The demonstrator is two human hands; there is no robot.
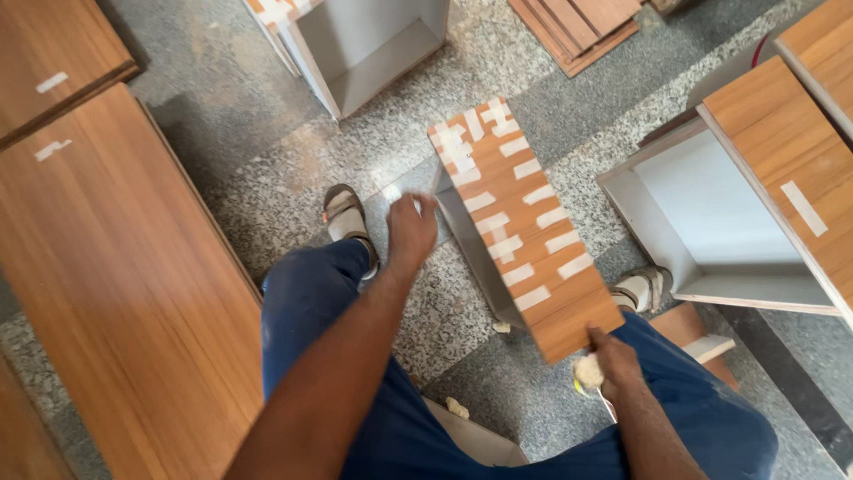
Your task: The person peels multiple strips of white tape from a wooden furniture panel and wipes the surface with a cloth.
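Observation:
A narrow wooden panel (520, 227) with many strips of pale tape stands tilted on the speckled stone floor between my feet. My left hand (411, 229) is by its left edge near the grey underside, fingers curled; whether it grips the edge I cannot tell. At the panel's near corner, my right hand (609, 360) is closed on a cream-coloured wad (587, 372) with a bit of yellow showing under it. Both my legs in blue trousers and my sandalled feet frame the panel.
Large wood-grain boards (115, 284) lie at the left. An open grey cabinet box (364, 44) stands at the top. Another drawer-like box (711, 222) with a wood front is at the right. Slats (577, 27) lie at the top. Small scraps dot the floor.

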